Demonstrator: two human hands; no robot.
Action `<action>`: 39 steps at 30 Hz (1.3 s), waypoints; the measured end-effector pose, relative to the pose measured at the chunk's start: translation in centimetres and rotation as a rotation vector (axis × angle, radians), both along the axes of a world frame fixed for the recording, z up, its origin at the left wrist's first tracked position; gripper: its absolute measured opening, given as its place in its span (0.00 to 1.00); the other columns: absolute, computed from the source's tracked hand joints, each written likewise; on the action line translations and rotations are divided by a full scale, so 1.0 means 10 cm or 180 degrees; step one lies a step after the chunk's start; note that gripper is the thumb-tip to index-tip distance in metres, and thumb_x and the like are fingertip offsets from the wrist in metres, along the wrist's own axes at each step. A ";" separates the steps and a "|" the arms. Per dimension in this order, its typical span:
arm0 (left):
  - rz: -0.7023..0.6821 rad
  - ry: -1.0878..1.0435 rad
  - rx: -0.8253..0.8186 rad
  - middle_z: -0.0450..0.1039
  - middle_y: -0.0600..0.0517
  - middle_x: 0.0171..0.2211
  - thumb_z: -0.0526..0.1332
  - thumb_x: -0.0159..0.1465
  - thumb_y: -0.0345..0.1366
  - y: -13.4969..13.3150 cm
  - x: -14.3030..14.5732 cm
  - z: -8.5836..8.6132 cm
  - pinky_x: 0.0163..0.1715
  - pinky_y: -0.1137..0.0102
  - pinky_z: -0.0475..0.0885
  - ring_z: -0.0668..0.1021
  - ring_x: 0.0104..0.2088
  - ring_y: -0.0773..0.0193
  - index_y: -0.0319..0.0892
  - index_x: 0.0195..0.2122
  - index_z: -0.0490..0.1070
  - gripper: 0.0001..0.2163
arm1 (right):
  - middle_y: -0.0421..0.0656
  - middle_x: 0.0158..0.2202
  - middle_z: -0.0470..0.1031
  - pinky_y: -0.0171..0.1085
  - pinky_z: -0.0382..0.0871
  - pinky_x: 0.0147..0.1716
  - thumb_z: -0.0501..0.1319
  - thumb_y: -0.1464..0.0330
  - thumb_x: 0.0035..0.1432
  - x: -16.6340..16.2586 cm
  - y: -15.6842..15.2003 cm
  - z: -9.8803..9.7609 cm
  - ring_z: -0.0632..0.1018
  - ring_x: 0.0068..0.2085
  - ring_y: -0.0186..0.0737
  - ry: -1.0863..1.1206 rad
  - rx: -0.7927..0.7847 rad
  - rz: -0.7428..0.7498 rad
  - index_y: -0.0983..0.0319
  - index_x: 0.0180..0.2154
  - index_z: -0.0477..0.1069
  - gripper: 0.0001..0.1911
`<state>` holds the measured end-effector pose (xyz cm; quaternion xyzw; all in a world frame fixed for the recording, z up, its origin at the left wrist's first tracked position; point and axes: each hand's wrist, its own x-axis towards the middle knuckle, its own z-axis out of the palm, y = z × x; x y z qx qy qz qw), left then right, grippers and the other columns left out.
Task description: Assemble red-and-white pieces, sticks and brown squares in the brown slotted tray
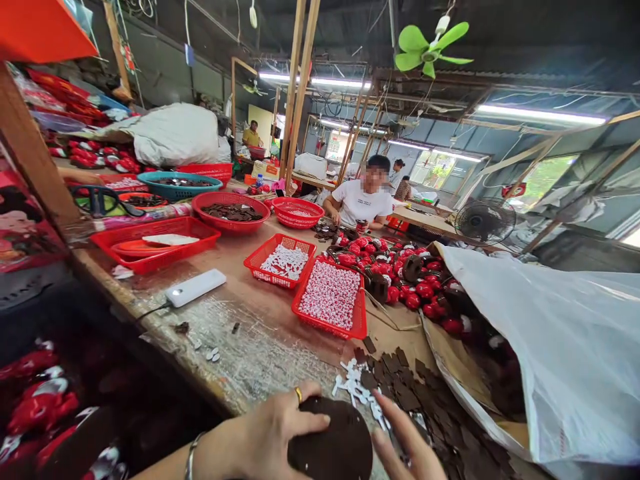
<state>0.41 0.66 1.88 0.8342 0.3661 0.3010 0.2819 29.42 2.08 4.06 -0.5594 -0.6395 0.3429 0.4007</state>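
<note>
While brown disc (340,441) is gripped by left hand (280,425), right hand (414,440) is held spread nearby; red assemblies (425,289) are heaped, white pieces (353,385) left apparently unused on counter (280,357).

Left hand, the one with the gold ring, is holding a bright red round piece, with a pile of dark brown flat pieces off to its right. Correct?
Wrong colour: the head view shows the round piece in the ringed left hand is dark brown, not red. The rest stands.

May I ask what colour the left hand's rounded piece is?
The rounded piece is dark brown, seen best in the head view.
</note>
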 end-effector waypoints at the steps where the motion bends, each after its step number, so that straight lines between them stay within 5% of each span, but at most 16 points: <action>1: 0.0020 -0.0006 0.0017 0.68 0.42 0.58 0.77 0.45 0.39 -0.01 0.00 0.00 0.48 0.64 0.80 0.82 0.47 0.50 0.46 0.52 0.77 0.30 | 0.50 0.55 0.79 0.48 0.72 0.59 0.71 0.47 0.50 -0.12 0.05 -0.11 0.76 0.58 0.59 0.0116 -0.0271 0.0212 0.56 0.50 0.82 0.30; 4: 0.0047 0.0036 -0.0062 0.66 0.41 0.59 0.77 0.44 0.38 -0.04 -0.01 0.02 0.47 0.63 0.81 0.82 0.46 0.49 0.45 0.52 0.77 0.32 | 0.48 0.43 0.82 0.43 0.77 0.42 0.70 0.44 0.49 -0.43 0.13 -0.37 0.82 0.44 0.52 0.0689 -0.1051 0.0466 0.59 0.46 0.81 0.31; 7: 0.0010 -0.0032 -0.0294 0.66 0.43 0.59 0.77 0.44 0.35 -0.07 -0.04 0.05 0.51 0.63 0.78 0.79 0.51 0.48 0.47 0.54 0.75 0.33 | 0.42 0.33 0.79 0.34 0.71 0.29 0.73 0.45 0.46 -0.55 0.12 -0.45 0.77 0.31 0.41 0.1268 -0.1427 0.0389 0.59 0.41 0.78 0.29; 11: 0.0129 -0.0961 -0.0954 0.67 0.46 0.58 0.75 0.48 0.38 -0.06 0.01 0.00 0.55 0.63 0.73 0.76 0.54 0.50 0.47 0.52 0.71 0.30 | 0.40 0.31 0.76 0.31 0.67 0.28 0.75 0.47 0.45 -0.58 0.06 -0.43 0.74 0.30 0.36 0.1595 -0.1466 0.0331 0.60 0.39 0.77 0.27; 16: 0.0999 -0.1846 -0.1723 0.73 0.53 0.31 0.61 0.63 0.56 0.02 0.26 -0.11 0.31 0.71 0.73 0.76 0.32 0.62 0.45 0.42 0.68 0.19 | 0.41 0.31 0.78 0.32 0.68 0.28 0.76 0.48 0.44 -0.75 0.07 -0.28 0.75 0.28 0.38 0.1769 -0.1476 0.0098 0.60 0.39 0.78 0.28; 19: 0.1228 -0.1924 -0.1786 0.75 0.53 0.32 0.65 0.60 0.55 0.07 0.21 -0.10 0.30 0.71 0.73 0.77 0.32 0.62 0.44 0.41 0.71 0.20 | 0.43 0.35 0.80 0.35 0.72 0.34 0.75 0.49 0.45 -0.90 0.11 -0.10 0.78 0.34 0.42 0.1537 -0.1335 0.0203 0.61 0.41 0.80 0.27; 24: 0.2084 -0.2227 -0.1479 0.76 0.53 0.33 0.68 0.58 0.54 0.33 -0.24 -0.11 0.31 0.71 0.71 0.77 0.34 0.60 0.45 0.40 0.72 0.19 | 0.48 0.55 0.78 0.41 0.70 0.55 0.73 0.45 0.47 -0.90 0.27 0.08 0.76 0.56 0.48 0.1553 -0.0772 0.0091 0.57 0.52 0.78 0.35; 27: 0.2553 -0.2519 -0.1153 0.75 0.53 0.33 0.71 0.56 0.52 0.48 -0.52 -0.15 0.29 0.72 0.70 0.76 0.32 0.62 0.44 0.39 0.71 0.20 | 0.48 0.51 0.79 0.40 0.72 0.51 0.70 0.43 0.52 -0.74 0.27 0.04 0.78 0.53 0.47 0.1558 -0.0833 -0.0032 0.59 0.47 0.79 0.31; 34: 0.3373 -0.3124 -0.0396 0.75 0.54 0.32 0.73 0.58 0.44 0.43 -1.21 -0.12 0.29 0.71 0.73 0.76 0.28 0.66 0.39 0.42 0.72 0.18 | 0.49 0.42 0.82 0.43 0.77 0.42 0.71 0.42 0.49 -0.63 0.18 -0.46 0.82 0.41 0.49 0.1409 -0.1043 -0.0050 0.59 0.37 0.81 0.28; 39: 0.5164 -0.3145 0.0751 0.75 0.48 0.45 0.62 0.71 0.42 0.03 -2.33 -0.04 0.37 0.66 0.78 0.79 0.38 0.63 0.39 0.53 0.70 0.14 | 0.47 0.40 0.84 0.46 0.80 0.45 0.75 0.43 0.41 -0.63 0.22 -0.81 0.84 0.43 0.57 0.1247 -0.1416 0.0167 0.54 0.33 0.84 0.24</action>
